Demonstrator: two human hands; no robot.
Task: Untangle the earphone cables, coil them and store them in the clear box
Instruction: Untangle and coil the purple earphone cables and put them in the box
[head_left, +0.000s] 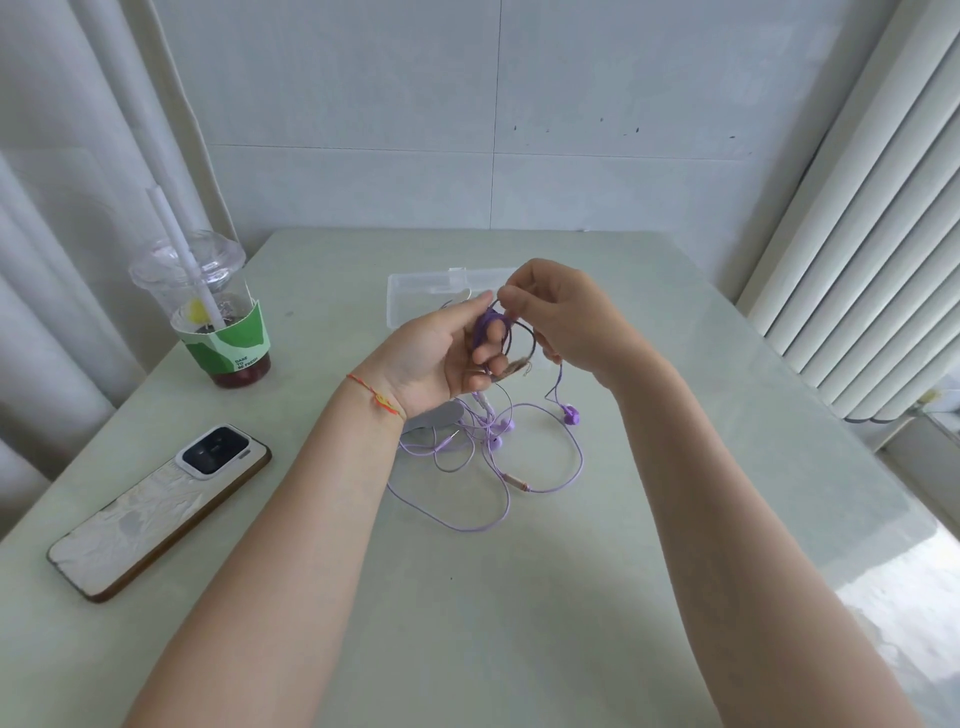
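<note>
- While our left hand (441, 353) curls its fingers round a small coil of purple earphone cable (491, 325), we hold it raised above the table (675, 415).
- Our right hand (561, 317) pinches a dark loop of that cable beside the left fingertips.
- Below the hands, we see the remaining lilac cable (483, 478) lying in loose tangled loops on the table, with purple earbuds (570, 414), a slim inline remote (517, 482) and a silver plug among them.
- Behind our hands sits the clear box (415, 296), lying flat; whether it holds anything we cannot tell.
- To the left lie a phone (156, 509) face down and a lidded iced drink cup (208, 312) with a straw.
</note>
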